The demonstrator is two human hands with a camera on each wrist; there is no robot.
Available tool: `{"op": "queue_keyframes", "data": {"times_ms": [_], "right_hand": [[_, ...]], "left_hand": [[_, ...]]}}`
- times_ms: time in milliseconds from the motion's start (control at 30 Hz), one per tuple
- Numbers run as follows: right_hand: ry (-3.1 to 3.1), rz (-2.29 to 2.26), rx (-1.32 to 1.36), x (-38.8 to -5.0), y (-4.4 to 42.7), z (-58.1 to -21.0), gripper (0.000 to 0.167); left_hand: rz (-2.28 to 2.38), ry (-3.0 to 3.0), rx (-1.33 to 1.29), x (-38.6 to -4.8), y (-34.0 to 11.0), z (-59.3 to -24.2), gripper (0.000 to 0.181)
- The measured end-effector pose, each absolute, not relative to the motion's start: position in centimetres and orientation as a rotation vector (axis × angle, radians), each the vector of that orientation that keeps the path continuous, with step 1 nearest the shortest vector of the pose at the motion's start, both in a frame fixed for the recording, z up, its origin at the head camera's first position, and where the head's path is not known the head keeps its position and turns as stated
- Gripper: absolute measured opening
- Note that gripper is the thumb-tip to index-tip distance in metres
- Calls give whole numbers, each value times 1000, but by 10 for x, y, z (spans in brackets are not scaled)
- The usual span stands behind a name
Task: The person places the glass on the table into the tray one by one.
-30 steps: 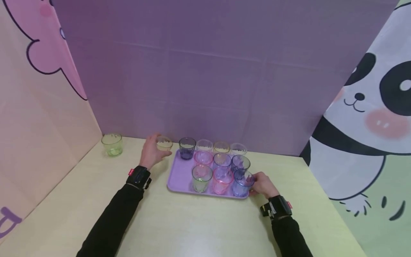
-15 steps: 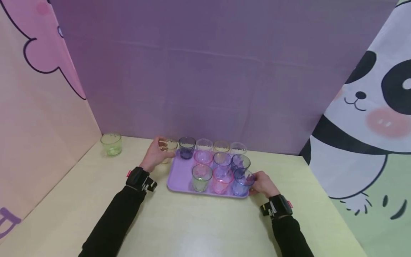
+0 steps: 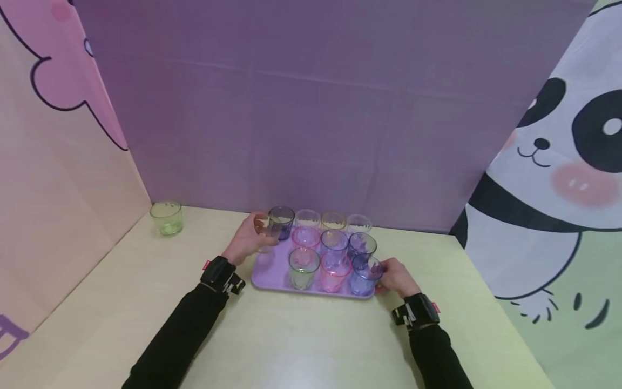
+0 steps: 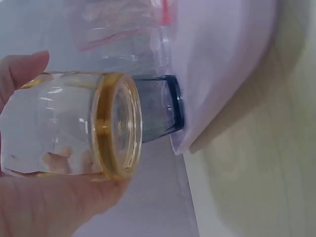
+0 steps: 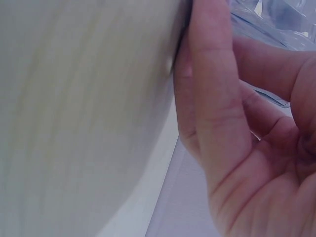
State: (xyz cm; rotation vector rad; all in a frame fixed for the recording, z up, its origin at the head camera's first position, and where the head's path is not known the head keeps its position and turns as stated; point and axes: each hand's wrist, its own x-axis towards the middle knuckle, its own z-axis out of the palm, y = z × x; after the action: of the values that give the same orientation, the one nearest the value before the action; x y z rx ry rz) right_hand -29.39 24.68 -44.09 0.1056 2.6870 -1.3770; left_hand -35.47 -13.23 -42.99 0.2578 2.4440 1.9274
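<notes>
A clear drinking glass with a yellow rim and base [image 4: 106, 123] is held upright by my left hand [image 3: 245, 240], thumb and fingers round its sides, over the left edge of the lilac tray [image 3: 269, 273]. A dark smoky glass [image 3: 284, 229] stands just behind it on the tray's far left corner. My right hand [image 3: 398, 278] grips the tray's right edge near the front corner, its thumb and fingers close beside a blue glass [image 3: 363, 281]. Part of that grip is hidden.
Several more glasses share the tray: a pale green glass [image 3: 303, 273], a pink glass [image 3: 334, 278] and others behind. A green glass [image 3: 167, 219] stands apart at the table's far left. A purple wall [image 3: 291, 135] closes off the back.
My left hand has carried the yellow-rimmed glass rightward and slightly nearer, from beside the tray to over its left edge. The right hand has stayed in place.
</notes>
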Motion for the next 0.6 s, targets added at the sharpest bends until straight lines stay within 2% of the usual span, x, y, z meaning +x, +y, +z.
{"op": "queue_keyframes", "data": {"times_ms": [367, 600], "right_hand": [[2699, -1370, 131, -297, 247, -442, 12], [2686, -1355, 139, -295, 246, -442, 22]], "left_hand": [[1712, 2649, 246, -350, -126, -434, 79], [1621, 2658, 257, -350, -124, -440, 81]]}}
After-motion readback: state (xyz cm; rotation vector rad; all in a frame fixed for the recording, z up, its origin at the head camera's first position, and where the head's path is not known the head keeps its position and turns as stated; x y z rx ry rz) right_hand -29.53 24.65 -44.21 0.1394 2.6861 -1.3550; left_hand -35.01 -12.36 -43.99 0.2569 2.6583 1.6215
